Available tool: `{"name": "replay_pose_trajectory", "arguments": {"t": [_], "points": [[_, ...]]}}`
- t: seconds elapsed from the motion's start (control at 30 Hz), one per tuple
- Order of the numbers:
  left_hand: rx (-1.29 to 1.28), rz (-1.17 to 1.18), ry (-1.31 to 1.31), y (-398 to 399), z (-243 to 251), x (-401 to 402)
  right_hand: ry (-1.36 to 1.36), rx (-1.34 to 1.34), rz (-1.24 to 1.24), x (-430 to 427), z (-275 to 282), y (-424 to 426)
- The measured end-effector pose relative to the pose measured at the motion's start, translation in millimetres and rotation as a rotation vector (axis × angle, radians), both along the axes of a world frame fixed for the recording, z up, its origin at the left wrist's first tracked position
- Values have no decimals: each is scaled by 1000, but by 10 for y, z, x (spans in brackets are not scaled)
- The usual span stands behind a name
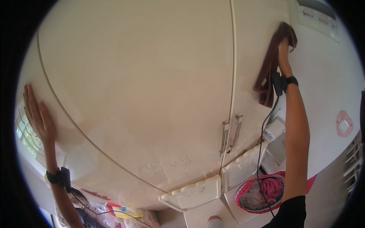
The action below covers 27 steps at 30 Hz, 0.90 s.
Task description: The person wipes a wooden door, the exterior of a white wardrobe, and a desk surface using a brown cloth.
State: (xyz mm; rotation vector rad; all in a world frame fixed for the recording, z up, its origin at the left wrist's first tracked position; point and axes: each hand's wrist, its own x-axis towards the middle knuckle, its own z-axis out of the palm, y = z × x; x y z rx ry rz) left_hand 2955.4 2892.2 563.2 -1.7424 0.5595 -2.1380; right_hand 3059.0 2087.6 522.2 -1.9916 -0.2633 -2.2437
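Note:
My right hand (283, 47) is raised high at the right, pressing a dark brownish-red cloth (268, 71) against the upper right part of a cream wardrobe door (259, 37). The cloth hangs down below the hand and partly hides its fingers. At the far left, my left hand (40, 119) lies flat with its fingers extended on the wardrobe's left part, holding nothing. Two metal handles (225, 138) sit on the doors between the hands, lower down. Both wrists wear black straps with a small cabled device.
Below stand two white chairs (199, 189) against the wardrobe. A pink basket with clothes (241, 199) rests on the right one. A foot (215, 221) shows at the bottom. An electrical panel (319, 21) and a switch with a pink surround (344, 125) are on the right wall.

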Motion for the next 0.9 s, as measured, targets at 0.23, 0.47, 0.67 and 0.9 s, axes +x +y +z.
{"name": "replay_pose_trajectory", "arguments": {"t": [0.23, 0.47, 0.67, 0.9], "points": [[-47, -60, 7, -25, -29, -43, 162, 118, 63, -77, -1326, -360], [-107, -64, -13, -120, -54, 40, 114, -16, 137, -109, -1071, 376], [-213, -104, 32, -151, -111, -10, -13, -240, -135, -195, -287, 1816], [-244, -110, 36, -139, -99, -27, 239, -424, 214, -985, -166, 4358]]}}
